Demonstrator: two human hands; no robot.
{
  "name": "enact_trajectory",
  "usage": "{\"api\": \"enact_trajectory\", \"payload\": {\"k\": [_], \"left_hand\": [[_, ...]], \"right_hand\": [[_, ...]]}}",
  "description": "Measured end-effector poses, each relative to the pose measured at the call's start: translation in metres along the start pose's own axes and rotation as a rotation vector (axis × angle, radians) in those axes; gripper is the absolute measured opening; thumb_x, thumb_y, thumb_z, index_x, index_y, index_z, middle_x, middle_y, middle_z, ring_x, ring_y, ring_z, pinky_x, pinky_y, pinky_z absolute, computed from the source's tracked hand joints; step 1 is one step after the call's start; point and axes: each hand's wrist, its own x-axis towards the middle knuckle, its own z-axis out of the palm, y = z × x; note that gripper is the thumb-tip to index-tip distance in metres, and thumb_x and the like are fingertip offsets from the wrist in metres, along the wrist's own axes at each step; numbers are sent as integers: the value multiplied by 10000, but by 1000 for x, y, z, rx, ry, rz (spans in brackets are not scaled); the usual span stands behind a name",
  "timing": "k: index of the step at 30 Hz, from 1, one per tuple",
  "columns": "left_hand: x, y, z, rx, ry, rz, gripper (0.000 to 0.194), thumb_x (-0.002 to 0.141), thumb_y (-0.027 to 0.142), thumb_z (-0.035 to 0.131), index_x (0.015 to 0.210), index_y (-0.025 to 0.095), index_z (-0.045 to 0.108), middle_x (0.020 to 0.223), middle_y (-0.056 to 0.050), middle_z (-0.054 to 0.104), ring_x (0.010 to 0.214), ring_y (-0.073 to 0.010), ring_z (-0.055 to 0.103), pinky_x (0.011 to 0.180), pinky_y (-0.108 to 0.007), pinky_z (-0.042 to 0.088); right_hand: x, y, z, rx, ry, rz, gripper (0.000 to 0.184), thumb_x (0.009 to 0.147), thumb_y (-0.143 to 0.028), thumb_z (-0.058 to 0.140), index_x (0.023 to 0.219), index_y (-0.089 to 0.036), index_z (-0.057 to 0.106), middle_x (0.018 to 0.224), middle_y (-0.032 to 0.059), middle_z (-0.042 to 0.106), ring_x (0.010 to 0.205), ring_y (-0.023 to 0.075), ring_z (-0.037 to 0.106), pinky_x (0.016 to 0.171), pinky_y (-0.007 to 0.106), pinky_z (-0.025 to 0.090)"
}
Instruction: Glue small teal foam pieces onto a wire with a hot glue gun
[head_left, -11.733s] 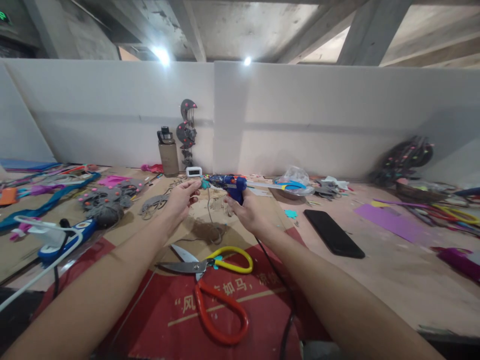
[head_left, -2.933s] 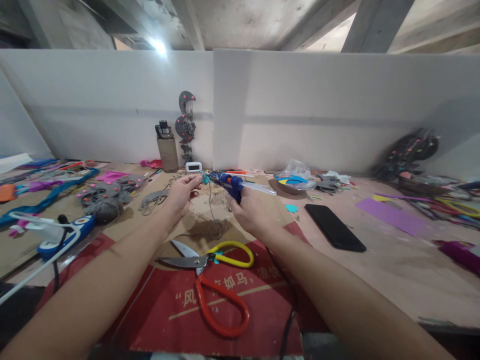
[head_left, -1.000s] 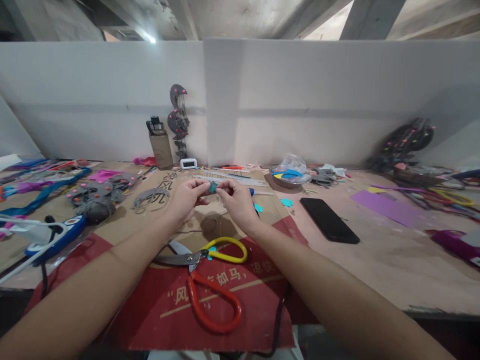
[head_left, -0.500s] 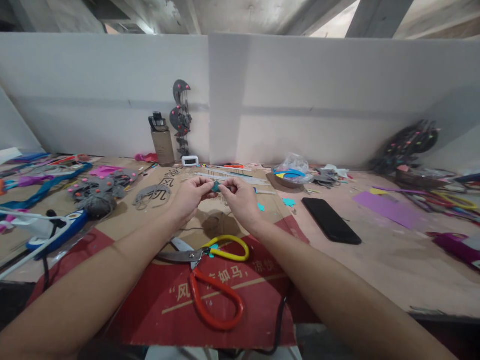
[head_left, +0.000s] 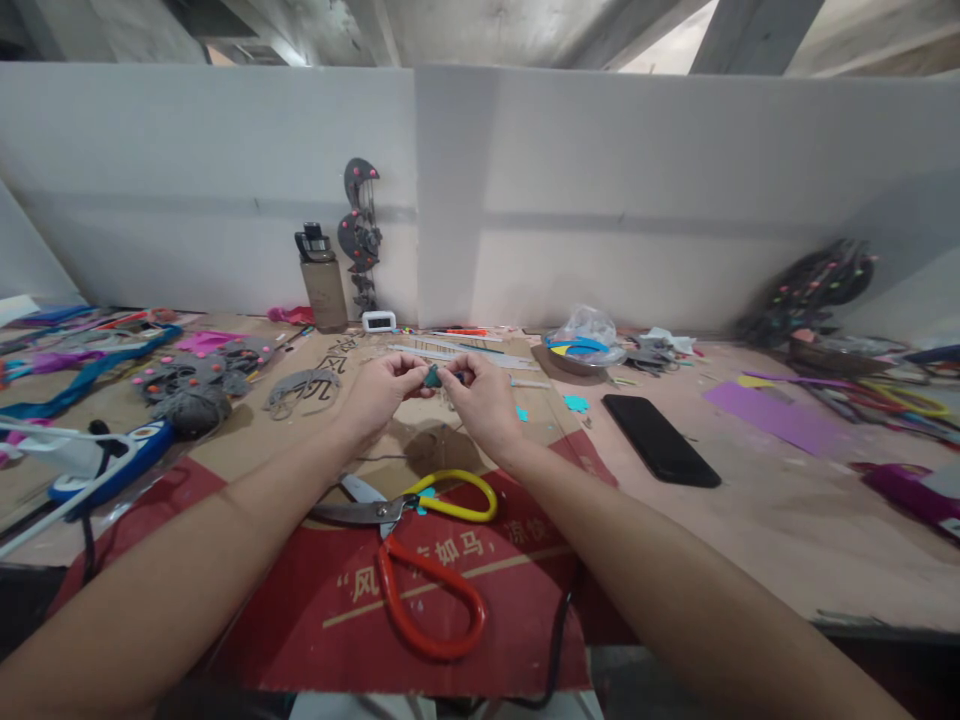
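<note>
Between the fingertips of both hands is a small dark teal piece, too small to name its kind. My left hand pinches it from the left, and my right hand pinches it from the right. Both hands are above the brown cardboard. Nearer to me lie scissors with one yellow and one red handle, blades apart, on the red printed part of the cardboard. Small turquoise cutouts lie to the right of my right hand, and another is partly under the scissors.
A black phone lies on the right. Behind stand a bottle, a small white digital clock and a bowl with a plastic bag. Grey yarn and a blue-and-white device with a cable are at left.
The teal piece has turned slightly between my fingertips. Both hands stay in nearly the same place, and the view has shifted very little.
</note>
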Motion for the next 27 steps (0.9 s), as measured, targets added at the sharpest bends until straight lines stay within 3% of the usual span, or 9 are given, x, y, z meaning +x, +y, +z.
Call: {"api": "enact_trajectory", "payload": {"k": [7, 12, 17, 21, 27], "left_hand": [[-1, 2, 0, 86, 2, 33, 204, 653, 310, 707, 714, 131, 629, 666, -20, 610, 583, -115, 575, 627, -265, 476], [0, 1, -3, 144, -39, 43, 207, 670, 326, 697, 736, 136, 650, 675, -22, 618, 589, -118, 580, 637, -273, 492], [5, 1, -9, -6, -121, -77, 288, 666, 363, 710, 817, 121, 670, 793, -82, 667, 700, -155, 621, 660, -289, 518], [11, 0, -20, -45, -55, -138, 329, 684, 388, 697, 859, 113, 651, 824, -111, 673, 725, -169, 645, 599, -255, 509], [19, -6, -39, 87, 79, -86, 334, 650, 415, 707, 782, 116, 640, 770, -85, 659, 644, -140, 630, 528, -216, 465]], "right_hand": [[-1, 2, 0, 51, -14, 6, 208, 770, -346, 539, 894, -195, 610, 702, 0, 563, 645, 139, 477, 609, 256, 360], [1, 8, 2, 122, -83, 48, 189, 763, -343, 522, 788, -194, 636, 667, -2, 578, 599, 128, 463, 569, 244, 348], [4, 10, 2, 316, -107, 183, 173, 718, -348, 546, 742, -183, 591, 589, -32, 524, 513, 98, 408, 494, 222, 298], [7, 8, 0, 516, -86, 306, 157, 671, -334, 566, 700, -179, 557, 551, -54, 480, 474, 79, 375, 476, 219, 278], [9, 7, -4, 624, -94, 391, 199, 639, -368, 592, 667, -184, 522, 508, -78, 401, 412, 55, 260, 426, 222, 219]]}}
